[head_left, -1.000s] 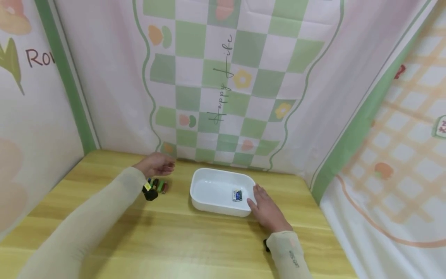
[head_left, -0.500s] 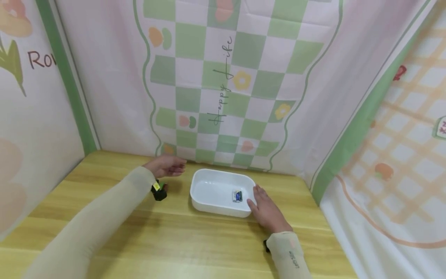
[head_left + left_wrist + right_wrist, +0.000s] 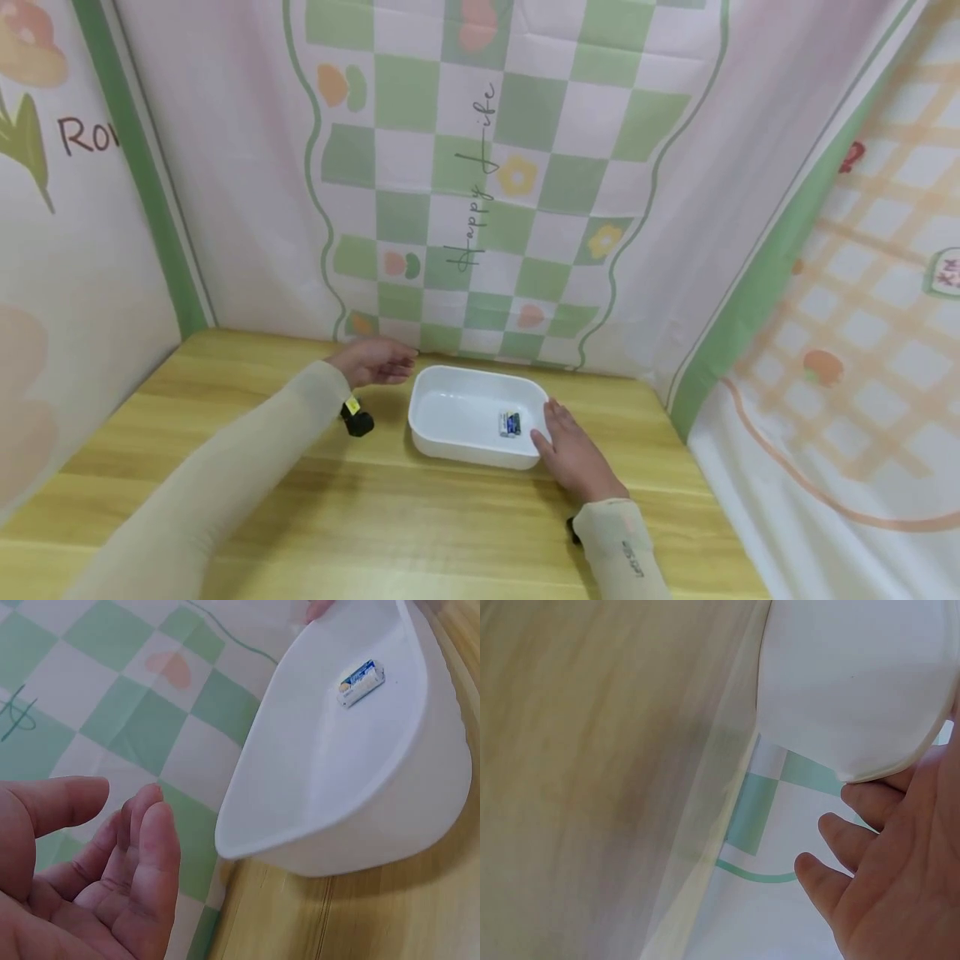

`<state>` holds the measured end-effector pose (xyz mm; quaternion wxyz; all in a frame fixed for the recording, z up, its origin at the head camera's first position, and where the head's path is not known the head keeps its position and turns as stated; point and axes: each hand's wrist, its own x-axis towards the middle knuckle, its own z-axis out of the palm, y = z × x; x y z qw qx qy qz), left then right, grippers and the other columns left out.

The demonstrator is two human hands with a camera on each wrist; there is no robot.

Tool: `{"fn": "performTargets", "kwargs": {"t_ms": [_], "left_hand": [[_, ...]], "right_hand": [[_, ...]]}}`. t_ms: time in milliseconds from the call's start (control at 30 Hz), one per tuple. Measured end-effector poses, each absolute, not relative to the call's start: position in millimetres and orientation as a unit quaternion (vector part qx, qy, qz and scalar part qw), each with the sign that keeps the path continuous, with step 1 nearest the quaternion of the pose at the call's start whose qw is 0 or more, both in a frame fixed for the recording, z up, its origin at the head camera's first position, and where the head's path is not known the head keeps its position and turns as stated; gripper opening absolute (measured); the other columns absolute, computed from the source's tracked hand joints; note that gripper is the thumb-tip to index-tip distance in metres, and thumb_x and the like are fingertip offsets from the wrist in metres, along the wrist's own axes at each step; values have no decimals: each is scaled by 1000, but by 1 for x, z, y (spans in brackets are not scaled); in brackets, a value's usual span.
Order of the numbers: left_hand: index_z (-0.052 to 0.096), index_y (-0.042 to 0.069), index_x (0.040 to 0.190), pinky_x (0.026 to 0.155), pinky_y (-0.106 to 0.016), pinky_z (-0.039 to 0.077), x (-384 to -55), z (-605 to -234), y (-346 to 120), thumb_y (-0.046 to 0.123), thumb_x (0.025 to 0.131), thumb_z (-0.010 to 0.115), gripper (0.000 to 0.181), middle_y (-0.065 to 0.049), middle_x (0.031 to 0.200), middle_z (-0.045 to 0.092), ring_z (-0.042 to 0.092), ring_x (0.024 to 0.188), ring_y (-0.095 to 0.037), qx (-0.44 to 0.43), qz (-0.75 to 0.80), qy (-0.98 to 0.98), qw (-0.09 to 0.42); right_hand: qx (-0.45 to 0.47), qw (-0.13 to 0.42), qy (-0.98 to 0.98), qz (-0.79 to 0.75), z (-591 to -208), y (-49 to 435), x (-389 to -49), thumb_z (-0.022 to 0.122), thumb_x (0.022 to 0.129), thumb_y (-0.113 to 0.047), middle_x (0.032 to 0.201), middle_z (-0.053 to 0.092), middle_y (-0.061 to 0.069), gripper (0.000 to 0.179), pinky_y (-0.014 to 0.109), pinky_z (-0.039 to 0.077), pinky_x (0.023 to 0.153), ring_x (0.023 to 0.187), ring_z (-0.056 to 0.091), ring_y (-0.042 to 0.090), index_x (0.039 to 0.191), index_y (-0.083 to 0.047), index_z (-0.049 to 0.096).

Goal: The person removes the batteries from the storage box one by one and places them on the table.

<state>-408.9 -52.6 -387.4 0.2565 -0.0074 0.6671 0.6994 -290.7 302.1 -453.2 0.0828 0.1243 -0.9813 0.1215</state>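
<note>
My left hand hovers just left of the white plastic tub, near its back left corner. Its fingers are loosely bent and the thumb stands apart, with nothing between them in the left wrist view. Against the tub's right end rests my right hand, its thumb at the rim and its fingers fairly straight. In the right wrist view, several of those fingertips extend past the tub wall. A small group of batteries lies on the tub floor toward the right; blue and white labels show in the left wrist view.
The wooden table carries the tub. A printed curtain hangs close behind its back edge, with more cloth at both sides. A black wrist device hangs under my left wrist and blocks part of the table.
My left hand has moved right toward the tub. The coloured batteries seen under that wrist earlier are now hidden behind it. My right hand and the tub have stayed put.
</note>
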Motion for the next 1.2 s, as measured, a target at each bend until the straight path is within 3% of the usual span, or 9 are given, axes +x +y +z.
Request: {"fn": "performTargets", "kwargs": {"t_ms": [100,333,533,733,967,1200], "left_hand": [[54,-3,103,86,-38,47,-408,-388,-45,8,83,59,23,-12,85,61,61,74,-22,-4,701,667,253],[53,-6,109,81,-36,50,-402,-393,-30,7,83,59,30,-25,116,51,61,82,-26,3,701,666,254],[47,-9,116,85,-38,48,-400,-397,-19,8,83,59,39,-24,114,52,60,87,-28,7,706,657,263],[50,-8,112,82,-38,49,-399,-397,-9,7,84,58,33,-26,115,51,62,81,-26,12,705,657,265],[44,-8,120,89,-43,44,-396,-400,3,9,84,58,42,-27,122,45,50,106,-37,23,705,646,290],[50,-5,116,90,-45,43,-395,-405,12,10,82,61,39,-27,124,43,47,110,-39,27,698,645,311]], "right_hand": [[121,83,-982,121,-454,303,-290,27,93,-50,146,14,8,67,44,18,106,132,12,25,139,-3,20],[122,89,-981,120,-454,301,-289,25,92,-52,145,17,9,68,44,18,106,132,13,26,139,-3,21],[126,104,-982,97,-455,301,-288,25,93,-51,144,20,12,68,46,19,105,131,16,29,138,0,25],[131,122,-982,58,-455,301,-290,22,93,-51,143,24,14,67,48,17,105,131,17,31,137,0,27],[126,124,-983,45,-454,301,-289,23,93,-51,143,23,11,67,48,13,107,132,15,29,137,-2,27],[129,131,-983,28,-454,301,-289,21,92,-53,144,23,9,68,50,8,106,132,15,29,138,-3,27]]}}
